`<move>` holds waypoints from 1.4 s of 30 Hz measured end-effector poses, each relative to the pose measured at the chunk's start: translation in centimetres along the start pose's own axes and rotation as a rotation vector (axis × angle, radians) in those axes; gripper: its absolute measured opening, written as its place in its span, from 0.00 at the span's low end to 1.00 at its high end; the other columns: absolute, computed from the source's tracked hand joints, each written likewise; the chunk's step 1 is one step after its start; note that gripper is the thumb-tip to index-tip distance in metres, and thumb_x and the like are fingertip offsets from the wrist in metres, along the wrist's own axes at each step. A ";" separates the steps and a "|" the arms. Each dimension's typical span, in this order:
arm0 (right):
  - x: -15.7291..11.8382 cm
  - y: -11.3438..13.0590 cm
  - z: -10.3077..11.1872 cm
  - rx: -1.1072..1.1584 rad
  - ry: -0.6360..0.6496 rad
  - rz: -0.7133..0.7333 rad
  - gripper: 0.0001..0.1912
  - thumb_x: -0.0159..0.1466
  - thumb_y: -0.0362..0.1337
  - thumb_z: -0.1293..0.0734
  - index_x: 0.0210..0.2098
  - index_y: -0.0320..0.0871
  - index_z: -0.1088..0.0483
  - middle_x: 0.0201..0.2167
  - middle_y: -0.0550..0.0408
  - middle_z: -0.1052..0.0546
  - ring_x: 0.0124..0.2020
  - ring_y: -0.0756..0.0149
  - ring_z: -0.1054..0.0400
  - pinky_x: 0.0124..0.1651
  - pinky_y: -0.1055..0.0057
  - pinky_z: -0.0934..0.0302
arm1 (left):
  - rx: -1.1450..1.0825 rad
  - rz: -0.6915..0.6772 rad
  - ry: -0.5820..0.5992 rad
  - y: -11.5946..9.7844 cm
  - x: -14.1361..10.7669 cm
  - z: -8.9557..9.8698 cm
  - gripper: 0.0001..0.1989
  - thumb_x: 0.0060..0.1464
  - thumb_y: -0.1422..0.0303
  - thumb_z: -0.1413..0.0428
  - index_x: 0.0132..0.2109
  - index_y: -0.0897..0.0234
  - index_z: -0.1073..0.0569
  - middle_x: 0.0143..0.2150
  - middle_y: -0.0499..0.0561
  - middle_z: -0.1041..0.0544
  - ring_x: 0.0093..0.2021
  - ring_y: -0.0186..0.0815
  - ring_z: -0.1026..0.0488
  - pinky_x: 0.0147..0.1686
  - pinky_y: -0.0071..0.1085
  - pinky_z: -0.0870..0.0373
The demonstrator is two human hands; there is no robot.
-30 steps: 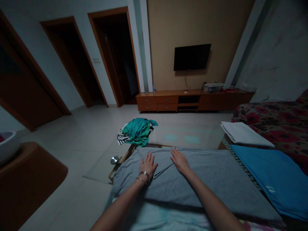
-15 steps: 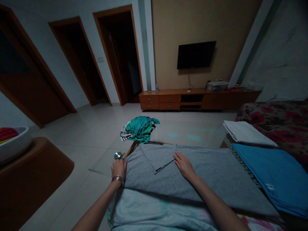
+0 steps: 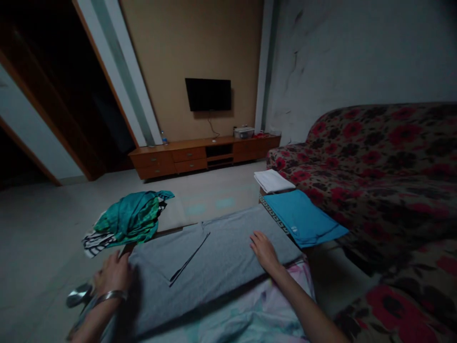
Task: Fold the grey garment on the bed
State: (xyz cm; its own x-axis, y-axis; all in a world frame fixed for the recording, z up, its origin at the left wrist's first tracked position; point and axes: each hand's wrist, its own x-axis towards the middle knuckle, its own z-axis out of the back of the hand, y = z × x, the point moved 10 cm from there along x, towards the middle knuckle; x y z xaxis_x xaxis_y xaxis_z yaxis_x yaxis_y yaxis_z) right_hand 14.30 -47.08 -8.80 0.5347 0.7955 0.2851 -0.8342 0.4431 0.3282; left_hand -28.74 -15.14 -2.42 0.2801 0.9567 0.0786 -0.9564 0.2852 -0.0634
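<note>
A grey garment [image 3: 217,257], perhaps a T-shirt, lies folded lengthwise across a low table. A folded-over flap with a dark edge shows on its left part. My left hand [image 3: 113,276], with a metal bracelet at the wrist, is at the garment's left edge; its fingers look slightly bent and apart, somewhat blurred. My right hand [image 3: 264,251] rests flat on the right part of the garment, fingers stretched out. Under the grey garment, nearer to me, is a pale cloth [image 3: 235,321] with teal and pink patches.
A folded blue garment [image 3: 303,216] and a folded white cloth [image 3: 273,181] lie at the right end. A heap of teal and striped clothes [image 3: 130,216] sits at the far left. A floral sofa [image 3: 357,147] stands right; a TV cabinet [image 3: 189,155] is beyond.
The view has swung right, bringing the sofa in. My right hand has moved right along the grey garment, farther from the flap. My left hand stays by the left edge.
</note>
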 end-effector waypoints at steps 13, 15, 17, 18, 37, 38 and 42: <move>-6.4 -12.0 7.6 -0.351 -0.144 -0.559 0.15 0.60 0.38 0.35 0.47 0.45 0.30 0.41 0.41 0.27 0.43 0.51 0.32 0.39 0.61 0.38 | -0.109 -0.944 0.090 -46.3 -5.3 -7.3 0.22 0.63 0.70 0.59 0.62 0.55 0.38 0.67 0.52 0.43 0.67 0.41 0.49 0.64 0.48 0.53; -5.9 -12.7 7.6 -0.368 -0.110 -0.574 0.12 0.58 0.40 0.33 0.42 0.44 0.28 0.39 0.40 0.26 0.42 0.50 0.31 0.37 0.61 0.39 | -0.134 -0.838 0.090 -49.3 -2.9 -7.4 0.22 0.63 0.71 0.59 0.62 0.60 0.38 0.66 0.57 0.41 0.66 0.43 0.47 0.62 0.46 0.49; -5.6 -13.7 7.2 -0.361 -0.075 -0.586 0.10 0.57 0.41 0.31 0.37 0.44 0.29 0.38 0.39 0.26 0.40 0.50 0.30 0.37 0.60 0.39 | -0.141 -0.766 0.118 -52.1 -0.5 -7.7 0.22 0.62 0.69 0.56 0.62 0.64 0.39 0.63 0.62 0.37 0.63 0.45 0.42 0.59 0.45 0.44; -5.6 -14.3 6.9 -0.349 -0.060 -0.592 0.10 0.56 0.42 0.31 0.36 0.45 0.29 0.37 0.39 0.25 0.40 0.49 0.30 0.37 0.60 0.39 | -0.137 -0.745 0.142 -53.5 0.5 -8.1 0.22 0.61 0.67 0.53 0.61 0.66 0.38 0.60 0.63 0.35 0.61 0.45 0.39 0.57 0.43 0.41; -5.2 -18.5 4.2 0.862 -0.202 -0.653 0.15 0.51 0.41 0.34 0.37 0.42 0.31 0.35 0.49 0.22 0.38 0.58 0.26 0.40 0.67 0.33 | -0.111 -0.621 0.834 -64.7 4.7 -13.4 0.15 0.58 0.63 0.45 0.48 0.69 0.29 0.45 0.53 0.27 0.41 0.37 0.27 0.40 0.36 0.27; -5.4 -18.6 4.3 0.960 -0.242 -0.680 0.17 0.52 0.42 0.34 0.39 0.42 0.31 0.36 0.49 0.22 0.37 0.58 0.26 0.39 0.67 0.33 | -0.131 -0.627 0.829 -64.9 4.6 -13.0 0.15 0.58 0.63 0.45 0.48 0.69 0.29 0.45 0.52 0.27 0.42 0.37 0.27 0.40 0.36 0.27; -6.4 -19.4 4.9 1.177 -0.280 -0.762 0.23 0.49 0.48 0.30 0.40 0.40 0.31 0.35 0.48 0.21 0.32 0.58 0.26 0.34 0.67 0.32 | -0.249 -0.668 0.778 -66.3 3.8 -10.9 0.16 0.58 0.62 0.46 0.47 0.69 0.29 0.45 0.52 0.27 0.42 0.38 0.28 0.39 0.35 0.27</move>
State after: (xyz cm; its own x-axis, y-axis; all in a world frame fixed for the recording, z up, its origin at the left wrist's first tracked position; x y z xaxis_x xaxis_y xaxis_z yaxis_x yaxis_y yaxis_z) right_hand 27.74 -62.78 -12.59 0.9175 0.3560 -0.1773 0.1850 0.0127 0.9827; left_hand 36.63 -29.79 -8.72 0.8040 0.3491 -0.4813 -0.5689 0.6873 -0.4517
